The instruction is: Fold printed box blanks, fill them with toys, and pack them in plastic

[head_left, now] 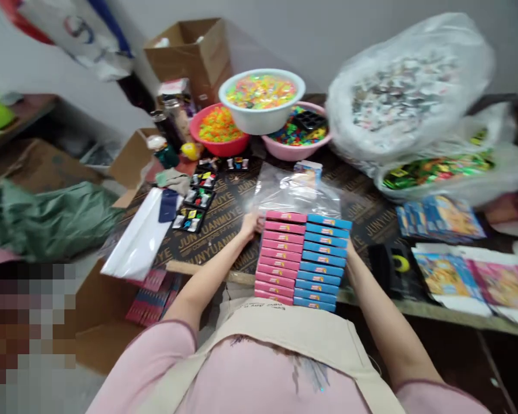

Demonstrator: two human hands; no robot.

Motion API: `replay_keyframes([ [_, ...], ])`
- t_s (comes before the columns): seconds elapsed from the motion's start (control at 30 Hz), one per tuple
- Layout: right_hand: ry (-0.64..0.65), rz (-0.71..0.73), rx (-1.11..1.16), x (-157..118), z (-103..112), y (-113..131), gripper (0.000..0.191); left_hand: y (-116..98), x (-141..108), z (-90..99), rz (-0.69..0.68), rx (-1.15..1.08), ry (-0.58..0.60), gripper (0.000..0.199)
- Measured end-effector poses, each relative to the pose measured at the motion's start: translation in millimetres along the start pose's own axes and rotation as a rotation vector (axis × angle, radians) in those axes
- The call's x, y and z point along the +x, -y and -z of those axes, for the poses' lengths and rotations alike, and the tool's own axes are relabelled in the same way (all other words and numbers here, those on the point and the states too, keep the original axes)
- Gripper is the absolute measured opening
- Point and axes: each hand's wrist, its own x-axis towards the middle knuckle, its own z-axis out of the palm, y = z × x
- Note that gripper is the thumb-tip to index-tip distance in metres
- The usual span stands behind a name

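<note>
Two columns of thin boxes, pink boxes on the left and blue boxes on the right, stand packed side by side in front of my body. A clear plastic bag surrounds them, its loose end spread over the table beyond. My left hand is closed at the bag's upper left edge, beside the pink column. At the blue column's right side is my right hand, bracing the bagged boxes; its fingers are mostly hidden behind them. Under the bag's far end lies a small blue printed packet.
Tubs of colourful small pieces, one white, one red and one pink, stand at the back. Large plastic bags fill the back right. Printed packets lie right; black trays left. An open carton stands below left.
</note>
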Motion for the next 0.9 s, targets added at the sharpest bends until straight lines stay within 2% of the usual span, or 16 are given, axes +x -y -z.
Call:
replay_keyframes([
  [0.17,-0.023,-0.076,-0.220,-2.1,16.3,-10.8,0.033,17.8,-7.6,22.2,-0.110,0.310,-0.076,0.026],
  [0.23,-0.073,-0.053,-0.318,8.8,21.5,-9.4,0.026,15.3,-1.1,28.1,-0.154,0.409,-0.127,0.016],
  [0.27,-0.108,-0.016,-0.380,17.2,22.5,-6.6,0.021,10.7,4.5,29.7,-0.188,0.464,-0.165,0.010],
  [0.33,-0.149,0.070,-0.481,38.8,20.1,2.5,0.020,-4.1,19.7,30.3,-0.276,0.562,-0.239,0.024],
  [0.4,-0.108,0.110,-0.498,61.7,12.7,13.8,0.024,-23.4,37.4,28.9,-0.346,0.590,-0.275,0.028],
  [0.47,-0.034,0.100,-0.451,78.8,3.4,23.6,0.015,-42.2,52.3,26.7,-0.370,0.550,-0.280,0.017],
  [0.53,-0.032,0.108,-0.434,84.5,-3.4,28.7,0.009,-55.0,59.0,24.6,-0.382,0.521,-0.303,0.011],
  [0.6,-0.127,0.220,-0.441,77.1,-4.8,26.7,0.012,-56.8,55.1,23.2,-0.435,0.478,-0.355,0.014],
  [0.67,-0.257,0.432,-0.456,59.2,-0.6,17.4,0.016,-45.1,41.4,22.4,-0.585,0.377,-0.428,0.017],
  [0.73,-0.354,0.653,-0.487,35.1,7.0,3.0,0.020,-22.0,21.2,22.5,-0.811,0.252,-0.497,0.019],
  [0.83,-0.350,0.852,-0.529,-3.2,19.9,-21.3,0.017,22.6,-14.6,25.7,-1.121,0.158,-0.541,0.020],
  [0.9,-0.294,0.946,-0.518,-26.9,27.6,-37.1,0.013,51.4,-39.4,28.9,-1.286,0.151,-0.512,0.017],
])
